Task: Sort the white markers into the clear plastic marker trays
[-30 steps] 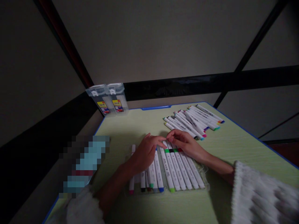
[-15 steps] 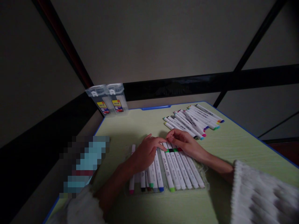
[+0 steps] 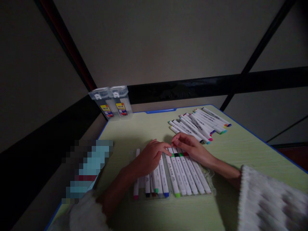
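White markers with coloured ends (image 3: 174, 176) lie side by side in a clear plastic case (image 3: 213, 183) in front of me. My left hand (image 3: 151, 157) rests over the upper part of the left-hand markers, its fingers stretched to the right and touching the tops of the middle ones. Across from it, my right hand (image 3: 190, 146) curls over the upper ends of the right-hand markers, thumb and fingers bent together. Whatever sits between those fingertips is hidden. The two hands' fingertips nearly meet.
A loose pile of markers (image 3: 197, 125) lies at the back right of the table (image 3: 144, 128). Two clear lidded boxes (image 3: 122, 106) stand at the back left corner. A blurred-out light blue item (image 3: 91, 166) is at the left edge. Walls rise close behind.
Almost nothing differs. Both hands keep their places over the markers, with only a very slight shift of the left fingers.
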{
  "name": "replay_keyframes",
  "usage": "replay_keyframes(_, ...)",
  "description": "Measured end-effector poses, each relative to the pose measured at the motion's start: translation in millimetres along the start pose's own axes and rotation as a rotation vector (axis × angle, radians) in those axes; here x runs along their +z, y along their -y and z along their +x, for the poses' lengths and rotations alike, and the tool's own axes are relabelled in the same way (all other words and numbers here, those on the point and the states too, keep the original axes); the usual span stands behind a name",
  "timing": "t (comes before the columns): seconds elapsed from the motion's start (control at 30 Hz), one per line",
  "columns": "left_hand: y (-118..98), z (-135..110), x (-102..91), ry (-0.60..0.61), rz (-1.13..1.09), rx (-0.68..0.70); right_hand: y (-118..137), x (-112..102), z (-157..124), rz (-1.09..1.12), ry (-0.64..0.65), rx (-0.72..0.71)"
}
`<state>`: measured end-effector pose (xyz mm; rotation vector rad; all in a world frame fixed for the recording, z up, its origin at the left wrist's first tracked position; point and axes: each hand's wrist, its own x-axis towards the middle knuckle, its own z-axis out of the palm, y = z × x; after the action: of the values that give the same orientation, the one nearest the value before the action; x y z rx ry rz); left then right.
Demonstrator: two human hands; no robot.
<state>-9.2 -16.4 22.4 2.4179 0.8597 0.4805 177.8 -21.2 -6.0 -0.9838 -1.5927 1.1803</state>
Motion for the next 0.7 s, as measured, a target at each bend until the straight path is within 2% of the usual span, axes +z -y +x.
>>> replay_keyframes(0.7,-2.8,-0.5,-4.1,0.017,0.001,0.008,0.7,0.8,0.5,0.015,0.001,0.016)
